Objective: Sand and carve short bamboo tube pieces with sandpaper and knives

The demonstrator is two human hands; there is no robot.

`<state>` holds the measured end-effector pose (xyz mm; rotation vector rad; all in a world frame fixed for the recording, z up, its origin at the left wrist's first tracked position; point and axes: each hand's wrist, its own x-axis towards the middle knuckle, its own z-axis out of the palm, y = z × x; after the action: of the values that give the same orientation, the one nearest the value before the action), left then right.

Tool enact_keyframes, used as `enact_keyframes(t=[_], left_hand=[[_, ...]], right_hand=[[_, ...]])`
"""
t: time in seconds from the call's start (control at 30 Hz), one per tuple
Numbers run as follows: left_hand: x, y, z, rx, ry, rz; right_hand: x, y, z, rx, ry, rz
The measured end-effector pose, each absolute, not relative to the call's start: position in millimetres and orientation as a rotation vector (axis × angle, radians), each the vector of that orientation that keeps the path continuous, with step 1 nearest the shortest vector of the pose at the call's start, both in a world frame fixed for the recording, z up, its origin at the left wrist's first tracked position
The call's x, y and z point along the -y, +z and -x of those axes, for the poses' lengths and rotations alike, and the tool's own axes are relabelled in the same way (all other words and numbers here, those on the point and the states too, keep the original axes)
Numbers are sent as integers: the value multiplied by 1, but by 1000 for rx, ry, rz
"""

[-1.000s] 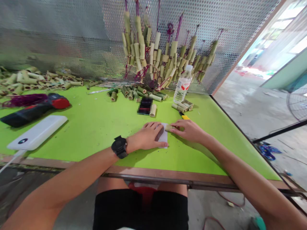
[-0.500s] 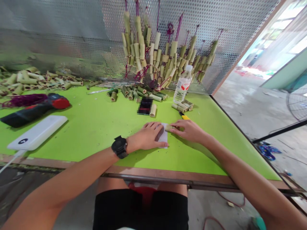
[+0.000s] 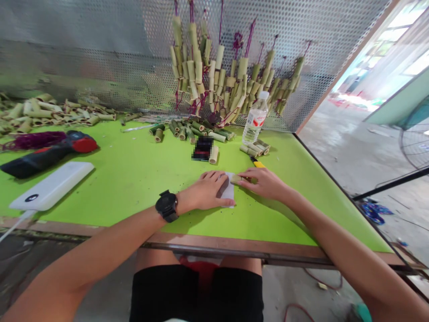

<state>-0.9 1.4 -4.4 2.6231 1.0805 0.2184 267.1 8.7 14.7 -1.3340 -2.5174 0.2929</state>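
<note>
My left hand (image 3: 212, 191) lies flat with its fingers spread, pressing a small pale sheet (image 3: 229, 189) onto the green tabletop (image 3: 134, 197). Between the thumb and fingers of my right hand (image 3: 263, 182) is a short bamboo piece (image 3: 236, 179), its left end at the sheet's upper right edge. Part of the sheet is hidden under my left hand. Just beyond my right hand lies a yellow and black cutter (image 3: 258, 163), partly covered by the hand. A pale bamboo tube (image 3: 213, 154) rests beyond my left hand, beside a blurred dark object (image 3: 203, 148).
A water bottle (image 3: 255, 118) stands behind a few bamboo tubes (image 3: 256, 147). Strung bamboo pieces (image 3: 231, 80) hang on the perforated metal panel (image 3: 117, 58). At left lie a black and red power tool (image 3: 50, 154), a white power bank (image 3: 53, 185) and a bamboo heap (image 3: 40, 112).
</note>
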Motion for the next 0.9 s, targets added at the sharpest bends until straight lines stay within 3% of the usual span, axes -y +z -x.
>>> enact_keyframes(t=[0.9], left_hand=[[-2,-7,2,-1072,249,-2623]], right_hand=[[-8,16,-266,2520,283,1339]])
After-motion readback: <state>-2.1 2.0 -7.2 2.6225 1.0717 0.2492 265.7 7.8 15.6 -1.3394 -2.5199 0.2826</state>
